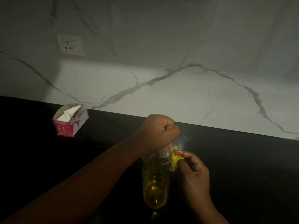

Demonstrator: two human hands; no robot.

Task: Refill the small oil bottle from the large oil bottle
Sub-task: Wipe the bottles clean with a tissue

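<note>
Head view: left hand point(159, 131) fingers clench bottle point(155, 180) top; right hand point(192, 170) fingers pinch yellow seal point(174, 159).

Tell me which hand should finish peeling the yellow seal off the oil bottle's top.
Right. The right hand already pinches the yellow seal beside the neck, so it can likely pull it away. The left hand is fisted over the top of the oil bottle, steadying it.

A black counter point(242, 159) is backed by a white marble wall point(178, 46) veined in grey. A wall socket point(70, 45) is lit red; the room is dim.
</note>
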